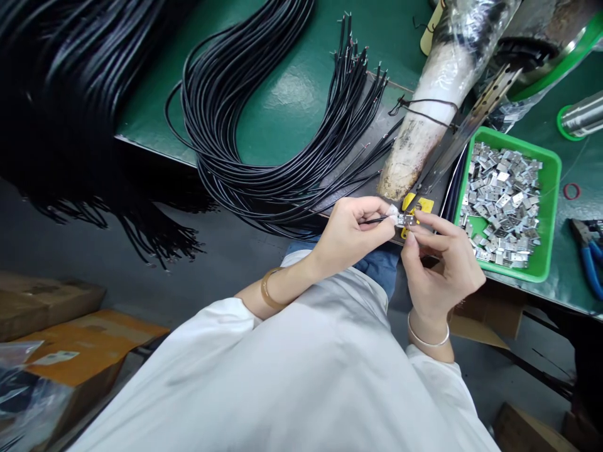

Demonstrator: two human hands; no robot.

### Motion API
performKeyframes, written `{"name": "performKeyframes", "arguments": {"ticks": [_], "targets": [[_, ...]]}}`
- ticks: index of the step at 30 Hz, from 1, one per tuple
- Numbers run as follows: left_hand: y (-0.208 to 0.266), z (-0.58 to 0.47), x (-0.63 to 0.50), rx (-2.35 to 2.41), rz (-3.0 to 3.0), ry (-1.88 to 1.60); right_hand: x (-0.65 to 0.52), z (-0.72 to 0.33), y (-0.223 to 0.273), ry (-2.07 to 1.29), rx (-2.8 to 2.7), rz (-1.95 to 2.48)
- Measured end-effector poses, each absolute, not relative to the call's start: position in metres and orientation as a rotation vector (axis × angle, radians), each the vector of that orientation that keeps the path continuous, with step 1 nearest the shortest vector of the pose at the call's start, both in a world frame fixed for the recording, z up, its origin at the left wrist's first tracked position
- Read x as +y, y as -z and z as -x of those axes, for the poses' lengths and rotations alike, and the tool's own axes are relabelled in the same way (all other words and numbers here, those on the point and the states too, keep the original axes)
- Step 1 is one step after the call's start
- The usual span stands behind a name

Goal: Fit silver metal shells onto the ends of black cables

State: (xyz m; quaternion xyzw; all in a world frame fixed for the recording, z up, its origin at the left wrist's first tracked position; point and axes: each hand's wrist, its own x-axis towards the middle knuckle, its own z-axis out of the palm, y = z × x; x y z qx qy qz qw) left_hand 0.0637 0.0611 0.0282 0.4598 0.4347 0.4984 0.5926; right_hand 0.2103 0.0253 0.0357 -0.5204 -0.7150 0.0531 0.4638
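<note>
My left hand is closed in a pinch on a thin black cable, with something white wrapped at a fingertip. Right at the cable's end sits a small silver metal connector piece. My right hand pinches this piece from the other side, thumb and index finger close together. Whether the cable is joined to the metal piece is hidden by the fingers. Just behind the fingertips lies a yellow part, close to the lower end of a stained white tube.
A green tray of small metal pieces stands to the right, with blue-handled pliers beyond it. A bundle of black cables curves across the green table. More cables hang over the edge at left.
</note>
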Motion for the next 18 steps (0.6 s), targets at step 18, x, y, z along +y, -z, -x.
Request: {"name": "performKeyframes", "arguments": {"ticks": [18], "targets": [[-0.0303, -0.0606, 0.0617, 0.996, -1.062, -1.123, 0.0235, -0.2086, -0.0375, -0.201, -1.716, 1.27]]}}
